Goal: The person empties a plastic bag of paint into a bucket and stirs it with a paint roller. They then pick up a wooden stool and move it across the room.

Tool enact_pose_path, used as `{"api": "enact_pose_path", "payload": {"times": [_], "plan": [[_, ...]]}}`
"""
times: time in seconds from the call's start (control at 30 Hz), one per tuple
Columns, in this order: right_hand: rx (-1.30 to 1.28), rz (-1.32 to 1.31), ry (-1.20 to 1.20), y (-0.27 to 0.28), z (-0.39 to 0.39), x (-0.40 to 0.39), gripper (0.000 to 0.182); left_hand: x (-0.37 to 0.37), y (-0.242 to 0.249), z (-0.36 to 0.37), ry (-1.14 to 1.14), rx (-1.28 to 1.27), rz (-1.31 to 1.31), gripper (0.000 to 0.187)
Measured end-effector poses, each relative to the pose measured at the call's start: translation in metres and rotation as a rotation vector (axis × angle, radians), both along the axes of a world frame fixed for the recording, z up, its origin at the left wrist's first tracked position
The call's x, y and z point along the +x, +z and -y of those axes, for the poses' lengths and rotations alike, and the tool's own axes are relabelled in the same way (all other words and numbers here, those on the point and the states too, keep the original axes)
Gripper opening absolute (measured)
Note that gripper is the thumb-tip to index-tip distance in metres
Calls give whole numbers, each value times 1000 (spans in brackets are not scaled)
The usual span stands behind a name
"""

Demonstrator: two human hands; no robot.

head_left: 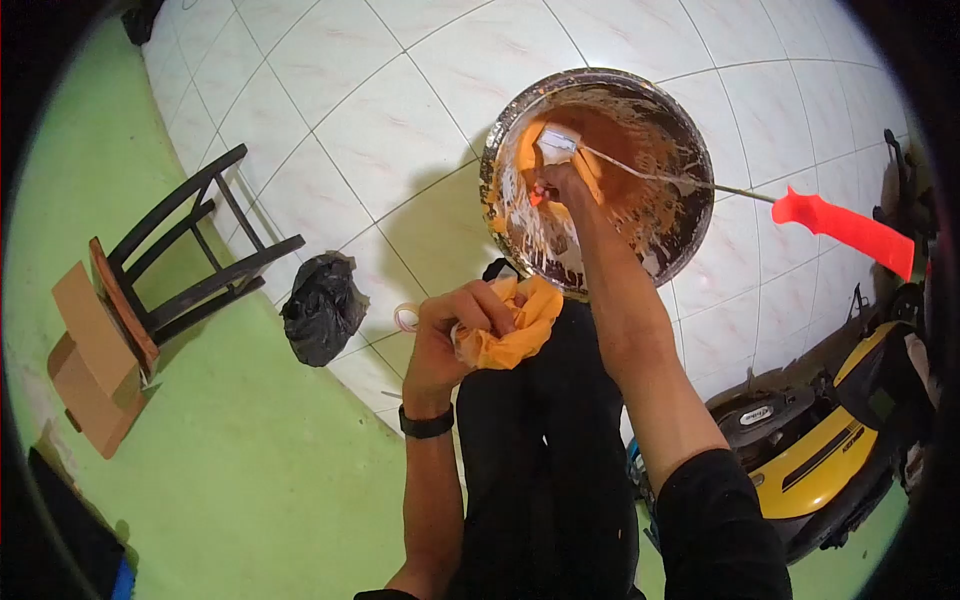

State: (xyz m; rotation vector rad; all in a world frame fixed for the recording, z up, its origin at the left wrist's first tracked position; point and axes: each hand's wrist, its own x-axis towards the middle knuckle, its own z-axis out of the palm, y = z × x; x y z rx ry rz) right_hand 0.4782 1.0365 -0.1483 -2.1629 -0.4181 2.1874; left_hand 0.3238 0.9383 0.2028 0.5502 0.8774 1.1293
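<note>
My left hand (465,325) is closed around a crumpled orange plastic bag (515,330), held just in front of the bucket. Inside the wide, paint-smeared bucket (497,130) is my right hand (562,185), its fingers pinched together. A bit of bright orange shows at those fingertips, but I cannot tell what they hold. Beside them a paint roller's head (557,142), orange with a pale end, rests within the bucket. From there its thin metal rod crosses the rim to a red handle (845,230) sticking out to the right. Brown-orange paint coats the bucket's inside.
A black plastic bag (325,308) lies on the floor at left. Past it are a dark wooden stool (195,245) on its side in this view and an open cardboard box (95,370). A yellow and black motorbike (825,450) stands at lower right. White tiles (350,100) surround the bucket.
</note>
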Motion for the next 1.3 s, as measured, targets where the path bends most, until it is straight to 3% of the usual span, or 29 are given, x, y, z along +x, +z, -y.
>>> {"api": "enact_pose_path", "payload": {"times": [0.13,0.2,0.3,0.33,0.4,0.47,0.6,0.7,0.77,0.87,0.9,0.93,0.97,1.0,1.03,1.13,1.2,1.3], "plan": [[75,161,-48,-14,10,6,15,-3,2,-2,86,4,67,24],[102,200,4,7,11,14,21,0,10,-3,101,8,14,24],[98,166,165,62,11,35,19,-2,26,0,42,22,-53,22],[138,83,80,94,16,40,20,-1,32,2,52,30,-51,22],[278,186,195,137,24,49,20,0,47,3,16,36,-50,22],[360,143,153,187,33,58,21,5,66,1,19,53,-40,22],[457,153,287,240,53,80,22,16,112,-3,17,61,-47,24],[332,133,396,274,52,89,22,19,139,-6,-16,61,-82,27],[281,168,432,276,56,92,21,21,150,-7,-19,49,-114,29],[674,176,294,275,61,92,14,23,151,-9,14,166,-63,20],[765,174,358,248,65,100,14,25,158,-10,15,164,-83,19],[916,108,786,175,78,132,18,23,152,-8,-26,231,-167,18],[490,54,338,255,61,104,23,27,155,-9,35,269,-142,16],[453,-14,409,263,51,102,30,29,156,-8,44,221,-180,15],[342,-54,317,270,44,99,23,26,159,-9,12,238,-226,15],[340,-174,315,296,32,86,15,18,163,-10,-63,163,-192,20],[512,-13,386,302,35,82,10,20,162,-9,-49,169,-151,22],[487,-39,419,306,31,84,12,21,164,-7,-35,163,-125,21]]}}
